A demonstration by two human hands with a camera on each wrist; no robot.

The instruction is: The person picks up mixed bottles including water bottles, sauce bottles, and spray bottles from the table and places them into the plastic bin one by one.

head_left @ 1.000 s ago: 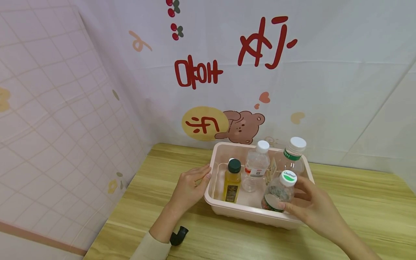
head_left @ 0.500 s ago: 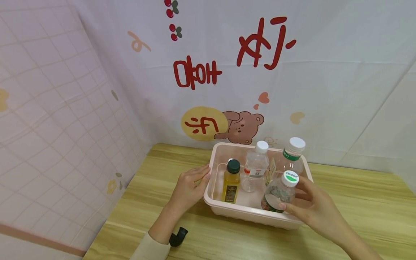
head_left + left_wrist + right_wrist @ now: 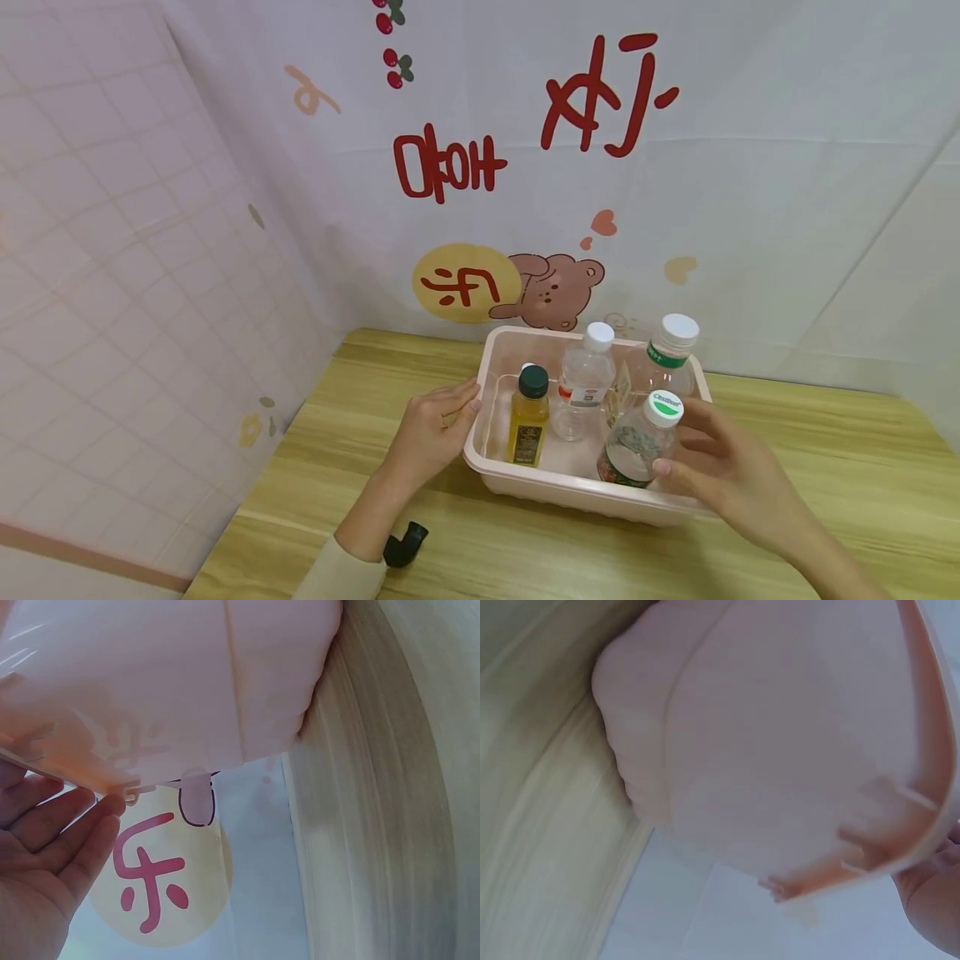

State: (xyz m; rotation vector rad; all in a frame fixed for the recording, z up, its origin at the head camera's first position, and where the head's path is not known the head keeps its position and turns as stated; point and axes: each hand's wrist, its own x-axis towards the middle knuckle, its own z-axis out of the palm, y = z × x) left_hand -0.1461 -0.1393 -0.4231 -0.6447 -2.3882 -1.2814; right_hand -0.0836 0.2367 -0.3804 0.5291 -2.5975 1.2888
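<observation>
A pink plastic bin (image 3: 570,493) stands on the wooden table with bottles upright inside. My left hand (image 3: 429,433) touches the bin's left rim; in the left wrist view its fingers (image 3: 94,840) reach the underside of that rim. At the front right of the bin is a clear bottle (image 3: 636,446) with a white and green cap and a label near its base. My right hand (image 3: 723,467) is beside this bottle, fingers behind it and thumb near its lower right side. In the right wrist view only part of the right hand (image 3: 934,900) shows behind the rim.
Also in the bin are a yellow oil bottle (image 3: 529,417) with a dark green cap, a clear bottle (image 3: 588,375) with a white cap, and a larger clear bottle (image 3: 669,358) with a green band. A black curved object (image 3: 405,546) lies by the left wrist.
The right thumb has drawn back to the right from the clear bottle with the green-marked cap, loosening around it. The left hand keeps its place at the rim. The whole view has shifted slightly.
</observation>
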